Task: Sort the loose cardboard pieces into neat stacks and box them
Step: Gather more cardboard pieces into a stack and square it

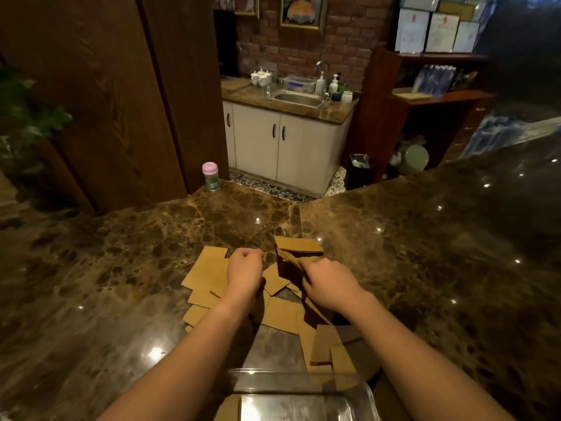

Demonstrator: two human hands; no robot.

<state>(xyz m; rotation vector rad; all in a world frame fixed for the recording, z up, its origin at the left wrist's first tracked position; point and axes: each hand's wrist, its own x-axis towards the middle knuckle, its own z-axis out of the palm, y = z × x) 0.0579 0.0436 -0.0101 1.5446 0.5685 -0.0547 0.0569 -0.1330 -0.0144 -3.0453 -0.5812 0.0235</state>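
the loose cardboard pieces (pixel 209 276) lie fanned over the marble worktop (pixel 121 268) in the lower middle of the frame, overlapping one another, with more strips (pixel 323 344) trailing toward the bottom right. at the centre a small brown box (pixel 296 256) stands upright with a flap raised.

the right hand (pixel 329 282) is pinched on a thin piece at the mouth of the box, fingers together on its edge. the left hand (pixel 244 270) is curled into a loose fist just left of the box; it may hold a small scrap at its fingertips, but the view is too blurred to be sure.

the pieces look light, flat and fairly stiff, likely to bend or crease if gripped in the middle. they should slide easily on the polished stone, so squaring a stack between both palms at the edges seems the best hold.

a clear tray (pixel 349 387) sits at the bottom edge. a jar with a pink lid (pixel 210 176) stands at the upper left of the worktop; its green label is too small to read. no other writing is legible.
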